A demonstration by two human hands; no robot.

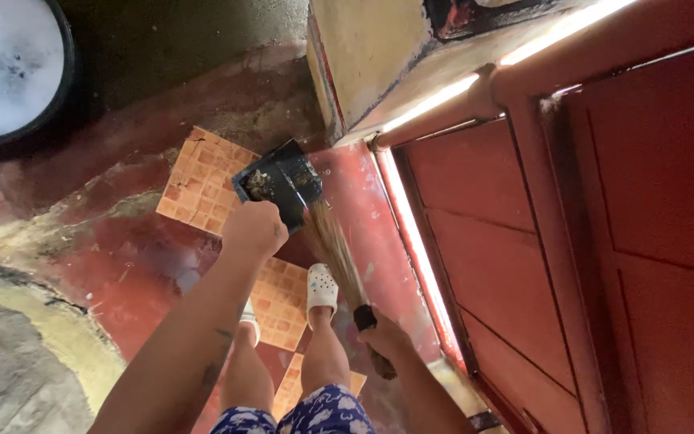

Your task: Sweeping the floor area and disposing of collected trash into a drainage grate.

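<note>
My left hand (255, 227) grips the handle of a black dustpan (279, 183) that rests on the red floor, with a little pile of dirt inside it. My right hand (383, 337) holds a short straw broom (335, 253) by its dark handle. The bristles reach up to the dustpan's edge. My legs and a white clog (321, 288) show just below the hands.
A red wooden door (604, 241) fills the right side, with bright light along its edge. Orange tiles (202, 181) lie on the red floor. A round tub of foamy water (10, 64) sits at the top left. A cream wall corner (363, 56) stands above the dustpan.
</note>
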